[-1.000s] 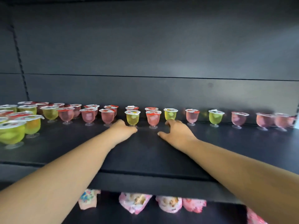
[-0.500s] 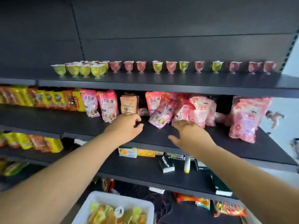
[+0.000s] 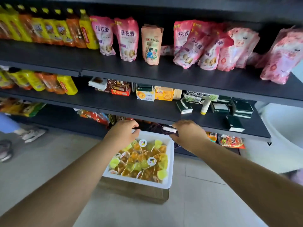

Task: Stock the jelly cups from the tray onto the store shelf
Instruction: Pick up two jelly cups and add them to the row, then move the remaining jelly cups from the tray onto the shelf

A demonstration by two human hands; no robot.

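Over the tray (image 3: 170, 163), both hands, left (image 3: 122, 133) and right (image 3: 186, 134), have dropped from the shelf, grips relaxed and empty, toward jelly cups (image 3: 142, 159) at 12 o'clock; another pick follows.

We're in a small shop here: dark metal shelves (image 3: 164, 76) run in tiers across the view, faced with pink pouches (image 3: 126, 38), yellow and orange packs (image 3: 49, 30) and boxed snacks (image 3: 146, 95), and down on the tiled floor (image 3: 41, 161) sits a white tray (image 3: 170, 169) heaped with jelly cups (image 3: 141, 161) beside the stock
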